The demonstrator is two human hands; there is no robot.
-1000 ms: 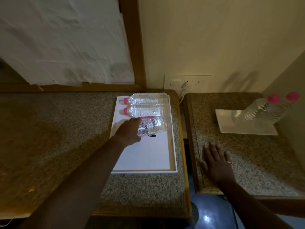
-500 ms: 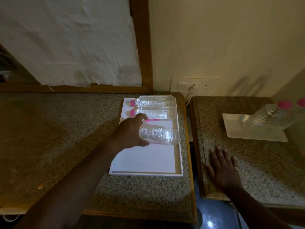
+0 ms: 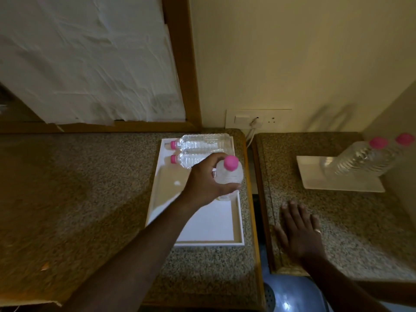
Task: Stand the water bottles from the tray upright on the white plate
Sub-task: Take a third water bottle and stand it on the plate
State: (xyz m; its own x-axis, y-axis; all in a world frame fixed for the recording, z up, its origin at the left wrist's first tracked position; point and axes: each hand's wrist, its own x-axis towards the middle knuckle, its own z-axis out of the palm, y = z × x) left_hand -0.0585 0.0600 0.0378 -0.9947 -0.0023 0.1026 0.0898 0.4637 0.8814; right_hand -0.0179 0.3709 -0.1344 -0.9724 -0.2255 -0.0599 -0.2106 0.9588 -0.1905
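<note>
- Bottle in hand (image 3: 229,176): clear plastic with a pink cap (image 3: 231,162); long axis close to upright, cap toward the camera, base down over the right part of the tray; whether the base touches the tray floor cannot be told.
- Left hand (image 3: 208,179): fingers and thumb wrapped around the bottle's body below the cap, forearm reaching in from the lower left.
- Tray (image 3: 238,240): white, rectangular, low-rimmed, resting on the left speckled stone counter (image 3: 90,188).
- Two lying bottles (image 3: 202,141): side by side at the tray's far end, long axes running left to right, pink caps pointing left; the nearer one is partly hidden by the hand.
- Right hand (image 3: 299,230): fingers spread, palm flat on the right counter (image 3: 349,233), a ring on one finger.
- White plate (image 3: 315,183): on the right counter, beyond the right hand and well apart from it.
- Two standing bottles (image 3: 364,161): upright on the plate, close together, pink caps on top.
</note>
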